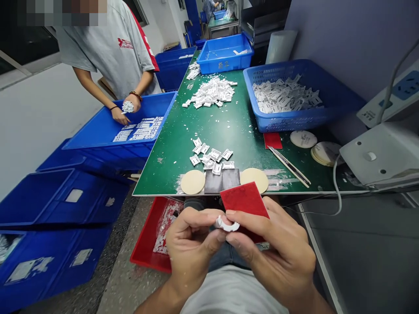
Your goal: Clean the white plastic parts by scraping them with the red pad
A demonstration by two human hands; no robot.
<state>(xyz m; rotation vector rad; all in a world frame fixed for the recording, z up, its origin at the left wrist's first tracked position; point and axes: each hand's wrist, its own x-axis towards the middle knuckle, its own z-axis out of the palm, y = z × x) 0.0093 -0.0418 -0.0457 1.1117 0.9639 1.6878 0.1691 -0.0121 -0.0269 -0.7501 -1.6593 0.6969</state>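
Observation:
A small white curved plastic part (228, 225) is pinched between both my hands, just in front of the table's near edge. My left hand (193, 244) grips its left end between thumb and forefinger. On the other side, my right hand (275, 248) has thumb and forefinger closed at the part's right end. A red square sheet (245, 199), perhaps sandpaper, is also held by my right hand, sticking up behind the forefinger. Several white plastic parts (212, 157) lie loose on the green table (170, 152), beyond two dark pads (222, 180) between cream discs (193, 182).
A larger heap of white parts (214, 91) lies farther back, near a blue tray (225, 54). At right are a blue basket (284, 117) of parts and a utility knife (290, 165). A co-worker (111, 52) handles parts over a blue bin (94, 135). Below sits a red bin (144, 248).

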